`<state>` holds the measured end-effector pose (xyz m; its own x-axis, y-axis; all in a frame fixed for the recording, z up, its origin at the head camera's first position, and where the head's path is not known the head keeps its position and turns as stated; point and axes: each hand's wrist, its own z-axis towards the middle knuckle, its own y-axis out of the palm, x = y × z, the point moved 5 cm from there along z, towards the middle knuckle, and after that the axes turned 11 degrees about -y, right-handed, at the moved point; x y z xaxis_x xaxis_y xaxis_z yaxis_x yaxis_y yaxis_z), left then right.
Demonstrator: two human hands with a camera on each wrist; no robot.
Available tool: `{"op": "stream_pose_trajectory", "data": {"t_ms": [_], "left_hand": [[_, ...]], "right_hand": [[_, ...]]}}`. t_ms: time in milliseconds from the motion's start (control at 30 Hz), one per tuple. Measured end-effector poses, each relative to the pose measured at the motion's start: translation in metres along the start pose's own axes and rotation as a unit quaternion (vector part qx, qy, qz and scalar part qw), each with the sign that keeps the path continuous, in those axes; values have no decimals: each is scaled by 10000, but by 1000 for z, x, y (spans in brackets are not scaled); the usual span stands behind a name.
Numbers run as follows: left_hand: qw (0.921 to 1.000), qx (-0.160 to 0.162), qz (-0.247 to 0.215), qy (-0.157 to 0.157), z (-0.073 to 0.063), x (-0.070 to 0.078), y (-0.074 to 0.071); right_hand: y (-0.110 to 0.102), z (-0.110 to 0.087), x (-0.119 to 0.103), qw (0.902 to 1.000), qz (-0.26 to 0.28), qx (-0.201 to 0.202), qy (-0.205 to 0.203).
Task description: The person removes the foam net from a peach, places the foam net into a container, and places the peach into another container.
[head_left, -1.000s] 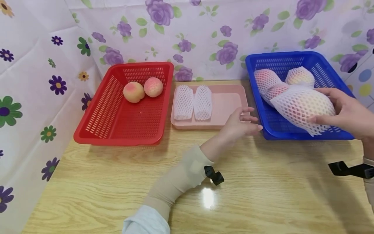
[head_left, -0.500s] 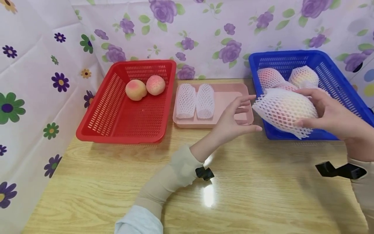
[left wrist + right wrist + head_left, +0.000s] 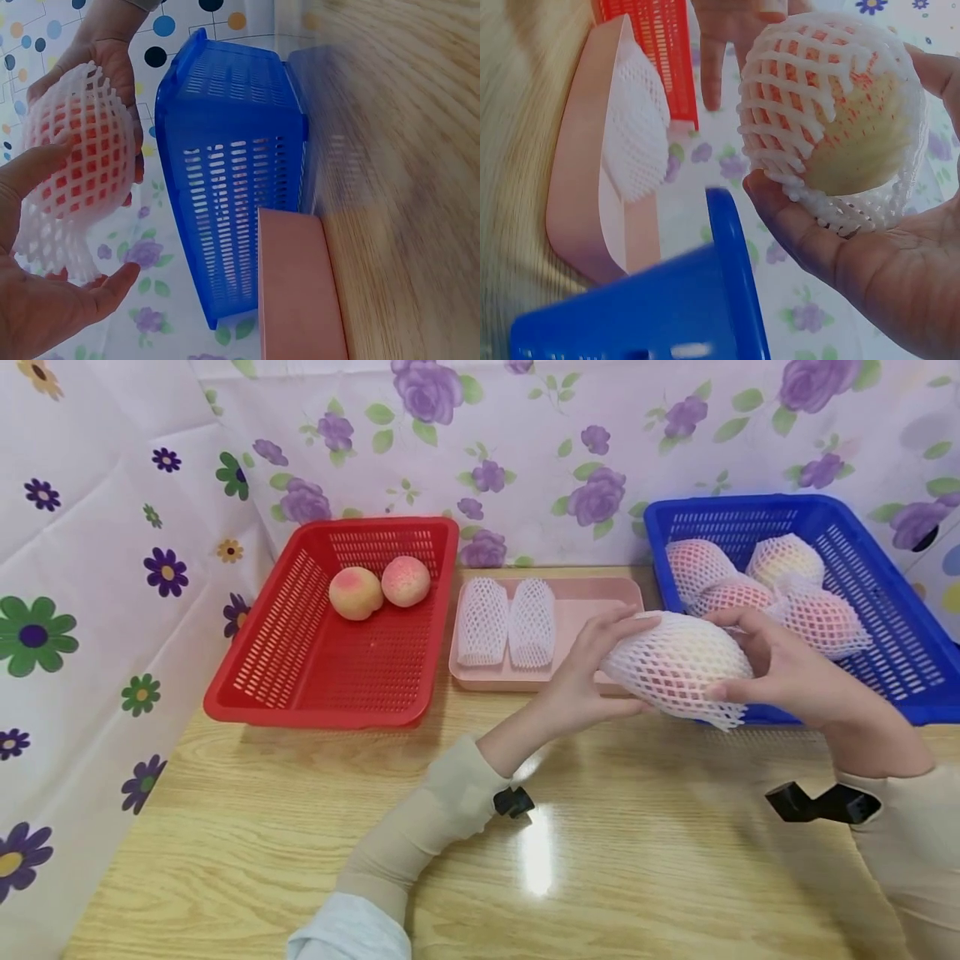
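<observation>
A peach in a white foam net [image 3: 675,664] is held up in front of the blue basket [image 3: 742,503]. My right hand [image 3: 787,672] grips its right side, fingers on top and thumb at the front. The right wrist view shows the peach's bare yellow-and-red skin [image 3: 862,142] where the net gapes. My left hand [image 3: 588,681] is spread around the net's left end. In the left wrist view its thumb [image 3: 37,169] overlaps the netted peach [image 3: 90,157], with the other fingers spread below; whether they touch is unclear. Several netted peaches [image 3: 825,622] lie in the blue basket.
A pink tray [image 3: 600,593] between the baskets holds two white foam nets [image 3: 482,622] on its left half. Left of it stands a red basket [image 3: 322,718] with two bare peaches [image 3: 355,593]. Flowered cloth [image 3: 525,468] hangs behind the wooden table [image 3: 300,827].
My right hand has carried the netted peach left, from over the blue basket toward the pink tray. My left hand has spread its fingers around the net's left end.
</observation>
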<state>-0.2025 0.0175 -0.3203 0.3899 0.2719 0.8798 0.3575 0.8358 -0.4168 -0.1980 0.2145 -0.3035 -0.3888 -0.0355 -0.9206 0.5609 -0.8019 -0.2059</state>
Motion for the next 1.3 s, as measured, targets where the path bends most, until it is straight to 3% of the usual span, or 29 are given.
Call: {"op": "stream_pose_trajectory", "data": {"t_ms": [267, 500, 733, 900, 1033, 1167, 1233, 1300], "left_hand": [[9989, 214, 98, 406, -3, -4, -10], [9974, 530, -265, 403, -8, -7, -22], [9975, 658, -162, 194, -14, -9, -32], [9974, 684, -208, 33, -16, -11, -37], [9968, 703, -332, -203, -18, -13, -39], [9956, 876, -309, -124, -20, -12, -43], [9945, 1013, -279, -12, -21, -10, -46], [9930, 1160, -232, 37, -21, -8, -49]], "right_hand": [[11, 7, -1, 9973, 458, 366, -442], [22, 15, -3, 9856, 1215, 809, -853], [36, 23, -6, 9840, 1245, 507, -1166], [45, 23, -6, 9905, 857, 429, -985], [50, 22, -4, 9952, -105, 670, -703], [56, 24, -3, 9834, -1260, 1224, -449], [58, 26, -3, 9762, -1491, 1531, -367], [59, 28, -3, 9746, -1249, 1794, -484]]}}
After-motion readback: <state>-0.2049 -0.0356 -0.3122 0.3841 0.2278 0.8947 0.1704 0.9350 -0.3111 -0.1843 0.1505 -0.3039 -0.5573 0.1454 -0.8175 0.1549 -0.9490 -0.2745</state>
